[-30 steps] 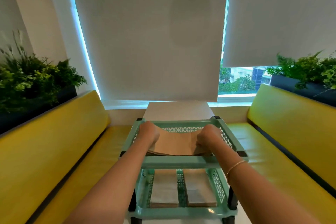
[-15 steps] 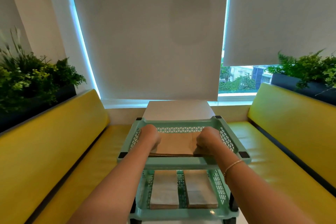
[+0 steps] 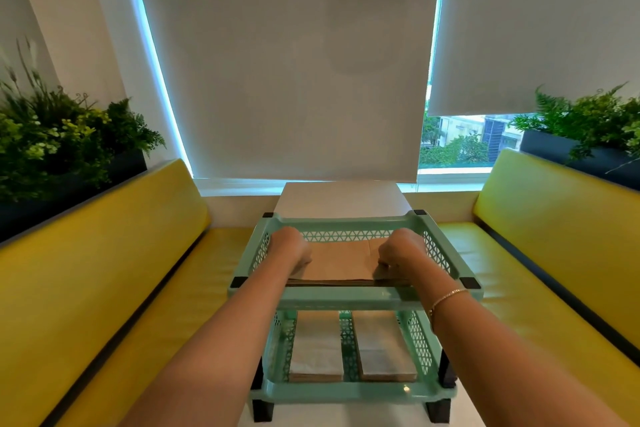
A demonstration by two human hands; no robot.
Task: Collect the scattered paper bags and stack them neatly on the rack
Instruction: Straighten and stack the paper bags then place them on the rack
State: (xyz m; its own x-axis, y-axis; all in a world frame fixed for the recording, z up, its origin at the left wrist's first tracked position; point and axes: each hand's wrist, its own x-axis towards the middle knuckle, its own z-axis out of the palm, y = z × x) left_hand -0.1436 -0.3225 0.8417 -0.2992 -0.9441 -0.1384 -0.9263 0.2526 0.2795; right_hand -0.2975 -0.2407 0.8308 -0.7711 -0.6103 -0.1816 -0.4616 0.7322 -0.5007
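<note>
A mint-green two-tier plastic rack (image 3: pixel 349 298) stands on a white table in front of me. A flat stack of brown paper bags (image 3: pixel 343 260) lies in its top tray. My left hand (image 3: pixel 289 248) grips the stack's left edge and my right hand (image 3: pixel 401 251) grips its right edge, fingers curled down on the paper. In the lower tray lie two side-by-side piles of pale bags, the left pile (image 3: pixel 315 345) and the right pile (image 3: pixel 382 343).
The white table (image 3: pixel 341 199) runs to the window sill. Yellow padded benches flank it, left bench (image 3: pixel 104 253) and right bench (image 3: pixel 554 236). Dark planters with green plants sit behind each bench back. Roller blinds cover most of the window.
The brown stack has come down from a tilt to lie flat in the top tray. Both hands stayed on its edges.
</note>
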